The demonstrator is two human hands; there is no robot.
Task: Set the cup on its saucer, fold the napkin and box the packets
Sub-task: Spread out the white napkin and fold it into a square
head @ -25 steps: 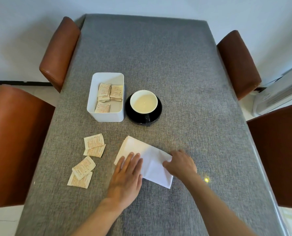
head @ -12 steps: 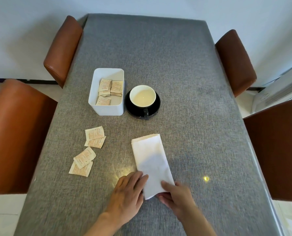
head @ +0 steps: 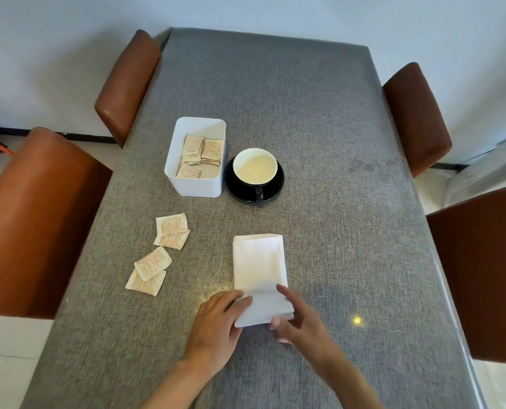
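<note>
A white napkin lies folded in a long rectangle in the middle of the grey table, its near end raised a little. My left hand holds the near left corner. My right hand pinches the near right corner, index finger on top and thumb at the edge. Further back, a cup, white inside, stands on its black saucer. Beside it, on the left, a white box holds several packets. Several loose packets lie on the cloth left of the napkin.
Brown chairs stand along both long sides: two on the left and two on the right. The grey tablecloth covers the whole top. A small bright light spot shows right of my right hand.
The napkin has turned from lying slantwise to pointing away from me. Both hands have slid from its top down to its near end, which has come up off the cloth.
</note>
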